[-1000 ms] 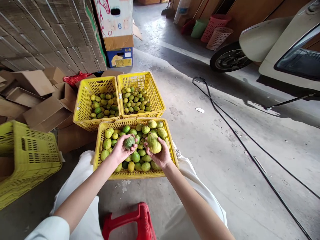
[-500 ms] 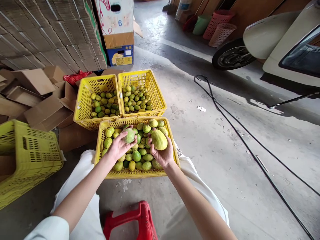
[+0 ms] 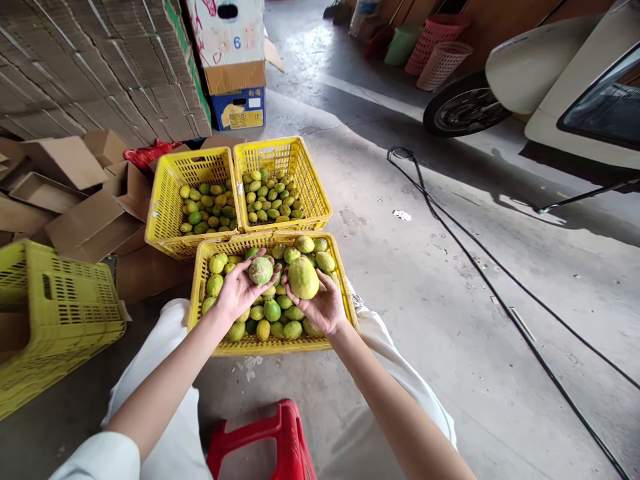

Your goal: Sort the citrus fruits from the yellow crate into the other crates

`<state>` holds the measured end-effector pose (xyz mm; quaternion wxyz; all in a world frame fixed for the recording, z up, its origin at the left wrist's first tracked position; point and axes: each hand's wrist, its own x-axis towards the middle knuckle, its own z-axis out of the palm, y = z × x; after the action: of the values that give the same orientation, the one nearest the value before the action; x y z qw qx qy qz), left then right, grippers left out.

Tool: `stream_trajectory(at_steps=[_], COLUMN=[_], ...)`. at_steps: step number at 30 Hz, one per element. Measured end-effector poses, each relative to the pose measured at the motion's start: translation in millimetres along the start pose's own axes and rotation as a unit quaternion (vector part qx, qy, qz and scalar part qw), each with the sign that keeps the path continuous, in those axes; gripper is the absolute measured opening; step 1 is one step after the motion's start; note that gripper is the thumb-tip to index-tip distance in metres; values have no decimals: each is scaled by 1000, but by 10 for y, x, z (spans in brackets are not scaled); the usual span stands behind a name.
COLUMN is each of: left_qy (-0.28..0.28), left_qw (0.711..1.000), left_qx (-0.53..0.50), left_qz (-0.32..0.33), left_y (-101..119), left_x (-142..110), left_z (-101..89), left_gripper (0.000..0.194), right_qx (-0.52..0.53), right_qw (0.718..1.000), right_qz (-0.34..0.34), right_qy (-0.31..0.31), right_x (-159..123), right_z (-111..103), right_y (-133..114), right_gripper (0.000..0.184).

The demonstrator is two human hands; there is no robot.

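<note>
Yellow plastic formed the slotted near crate [image 3: 270,347], where many green-yellow oval fruits [image 3: 271,311] were left; two similar far crates [image 3: 315,180] were partly filled. Over the near crate, the left hand [image 3: 240,287] grasped a round mottled-green fruit [image 3: 261,271], the right hand [image 3: 326,305] a larger pale-yellow fruit [image 3: 303,277], neither yet placed.

1. Before the person: yellow perforated plastic crate [image 3: 280,346], round green fruit [image 3: 271,310] inside.
2. Behind it, perhaps touching: two yellow rectangular plastic crates [image 3: 309,180], side by side.
3. Left of these: brown open cardboard boxes [image 3: 87,227].
4. Right: long black looped cable [image 3: 425,191].
</note>
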<state>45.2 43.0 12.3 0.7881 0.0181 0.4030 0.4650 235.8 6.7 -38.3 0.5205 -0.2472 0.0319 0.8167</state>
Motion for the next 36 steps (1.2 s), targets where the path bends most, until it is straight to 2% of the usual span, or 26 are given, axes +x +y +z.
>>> stream_trajectory(at_steps=[3,6,9,13,19,24,27,30,32,36], left_qy=[-20,-50,-30,-10,32,8,-21,-43,-26,20], left_qw=[999,996,995,996,999,999,1000,999,1000,999], left_qx=[32,74,95,90,2,-39,-18,10,15,-20], left_qz=[14,5,0,-14,-28,-12,-11,-4,-5,-16], left_y=[-7,-39,-80,-67,39,9,-26,-44,-41,-10], left_x=[27,43,39,22,-8,-5,10,21,18,3], left_z=[-33,-57,-57,-39,31,27,-13,-36,-26,20], left_gripper=[48,43,25,10,32,28,22,18,17,34], right_qx=[-22,-34,-45,-43,-40,-26,-26,-53,-57,-15], right_qw=[1000,999,998,998,999,1000,1000,998,998,1000], right_qz=[-7,17,48,47,21,1,8,18,22,12], right_qy=[-14,-7,0,5,-10,-10,-15,-13,-9,-2], right_x=[-19,-14,1,0,-11,13,33,37,29,12], right_z=[-17,-32,-32,-11,16,-45,-72,-66,-41,45], right_y=[21,44,49,39,23,45,73,86,83,52], right_gripper=[60,50,36,33,39,40,40,33,33,39])
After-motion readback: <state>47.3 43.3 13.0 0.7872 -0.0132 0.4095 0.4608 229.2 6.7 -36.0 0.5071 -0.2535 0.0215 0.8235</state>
